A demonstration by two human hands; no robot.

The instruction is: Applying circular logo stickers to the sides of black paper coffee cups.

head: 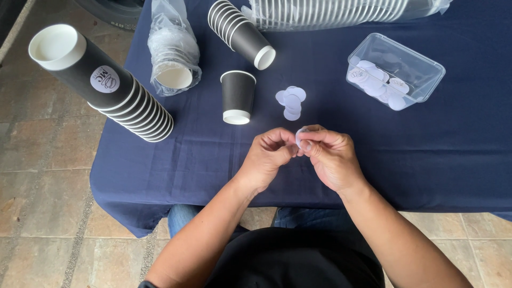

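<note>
My left hand (pixel 269 154) and my right hand (pixel 330 157) meet over the near part of the dark blue tablecloth (pixel 213 154). Both pinch one small round white sticker (pixel 301 137) between fingertips. A single black paper cup (pixel 237 97) stands upside down just beyond my left hand. A small heap of round white stickers (pixel 291 101) lies on the cloth beside that cup, a little past my hands.
A stack of black cups with round labels (pixel 101 82) leans at the left. A bagged cup stack (pixel 172 50), a short tilted stack (pixel 240 32) and a long bagged stack (pixel 330 12) lie at the back. A clear plastic box of stickers (pixel 393 71) sits at the right.
</note>
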